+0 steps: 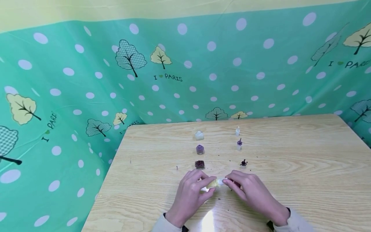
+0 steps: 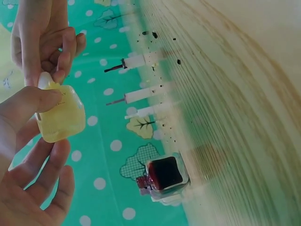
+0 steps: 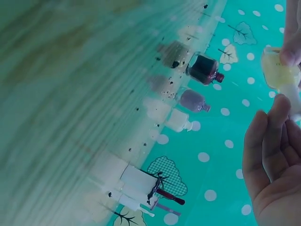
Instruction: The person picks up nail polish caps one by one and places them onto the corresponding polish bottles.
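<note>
My left hand holds a yellow nail polish bottle between thumb and fingers, tilted on its side above the table. From the other side, my right hand pinches the bottle's white cap, which sits at the bottle's neck. The left wrist view shows the left thumb pressed across the bottle's front. Just beyond the left hand stands a dark red nail polish bottle with its neck uncovered. Farther back in the same line are a purple bottle and a white bottle, both uncapped.
To the right, three brush caps stand brush-up: one with a dark brush, one purple, one white. Small dark specks dot the wooden table. A green polka-dot cloth hangs behind and at the left.
</note>
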The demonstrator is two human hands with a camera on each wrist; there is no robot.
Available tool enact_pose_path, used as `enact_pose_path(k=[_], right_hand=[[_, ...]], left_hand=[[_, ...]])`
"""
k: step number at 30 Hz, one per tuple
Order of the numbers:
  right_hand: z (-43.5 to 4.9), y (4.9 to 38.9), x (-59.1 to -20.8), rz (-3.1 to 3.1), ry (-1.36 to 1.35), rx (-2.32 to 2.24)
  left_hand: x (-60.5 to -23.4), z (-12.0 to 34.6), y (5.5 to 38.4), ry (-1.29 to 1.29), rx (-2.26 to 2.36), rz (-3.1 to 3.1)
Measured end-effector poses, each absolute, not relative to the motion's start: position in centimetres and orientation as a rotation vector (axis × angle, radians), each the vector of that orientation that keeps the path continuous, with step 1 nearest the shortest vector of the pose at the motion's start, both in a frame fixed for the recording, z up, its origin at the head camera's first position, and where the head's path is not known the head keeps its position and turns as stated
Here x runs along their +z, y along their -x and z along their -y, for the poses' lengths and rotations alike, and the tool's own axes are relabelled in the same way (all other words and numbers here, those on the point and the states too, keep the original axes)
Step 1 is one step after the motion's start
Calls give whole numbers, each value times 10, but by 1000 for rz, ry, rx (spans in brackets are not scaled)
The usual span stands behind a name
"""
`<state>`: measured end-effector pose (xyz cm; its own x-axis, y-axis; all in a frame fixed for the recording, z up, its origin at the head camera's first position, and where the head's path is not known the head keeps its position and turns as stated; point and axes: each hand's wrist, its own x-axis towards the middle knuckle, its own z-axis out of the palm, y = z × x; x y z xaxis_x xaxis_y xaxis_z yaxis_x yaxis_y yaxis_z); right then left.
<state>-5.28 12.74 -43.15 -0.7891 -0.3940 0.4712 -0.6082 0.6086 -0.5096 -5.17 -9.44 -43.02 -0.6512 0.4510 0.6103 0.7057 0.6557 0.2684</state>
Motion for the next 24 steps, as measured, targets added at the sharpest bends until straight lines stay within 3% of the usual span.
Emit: enact_pose_path(k=[6,15,24], right_hand=[[-128,51,-429,2542,-747,1044],[-134,55,-427,2409,-1019,1002],[-135,56,-427,2405,-1035,942]], left_hand=[[-427,92,51,900,-709,2408],[-431,93,53,907,-708,2399],[-430,94,52,910,-697,2418]])
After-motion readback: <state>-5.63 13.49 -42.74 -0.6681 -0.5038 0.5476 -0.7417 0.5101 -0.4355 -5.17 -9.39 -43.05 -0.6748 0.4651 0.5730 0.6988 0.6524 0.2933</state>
